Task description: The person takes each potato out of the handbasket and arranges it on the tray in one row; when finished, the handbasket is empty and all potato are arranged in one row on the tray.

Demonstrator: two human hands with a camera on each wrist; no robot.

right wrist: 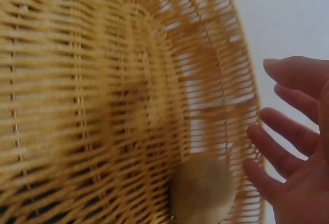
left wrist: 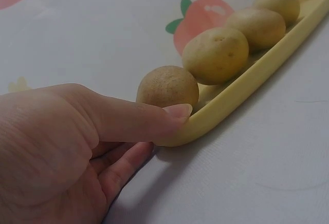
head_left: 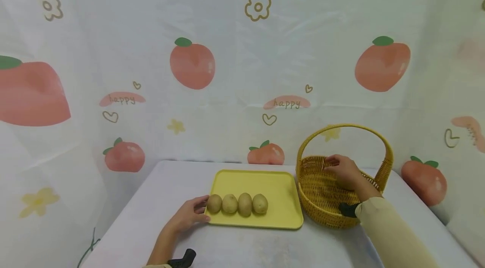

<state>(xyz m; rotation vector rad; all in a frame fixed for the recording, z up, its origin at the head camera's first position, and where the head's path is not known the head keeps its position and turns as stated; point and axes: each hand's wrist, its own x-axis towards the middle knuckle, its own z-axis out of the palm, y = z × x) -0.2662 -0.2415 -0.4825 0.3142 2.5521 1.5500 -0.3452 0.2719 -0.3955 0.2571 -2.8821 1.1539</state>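
Observation:
A yellow tray [head_left: 265, 181] lies on the table with several brownish potatoes [head_left: 237, 203] in a row along its near side. My left hand [head_left: 187, 214] holds the tray's near left corner. The left wrist view shows the thumb [left wrist: 154, 118] on the rim [left wrist: 247, 80] and the fingers curled under it, beside the nearest potato [left wrist: 167, 85]. My right hand [head_left: 345, 171] reaches into a yellow wicker basket [head_left: 322, 217] to the right of the tray. In the right wrist view that hand [right wrist: 293, 183] has spread fingers and holds nothing. One potato [right wrist: 203, 189] lies in the basket [right wrist: 103, 106] below it.
The basket's arched handle [head_left: 345, 127] rises over my right hand. A white cloth printed with peaches covers the table [head_left: 265, 247] and hangs behind it as a backdrop [head_left: 242, 70]. The table's edges run close on both sides.

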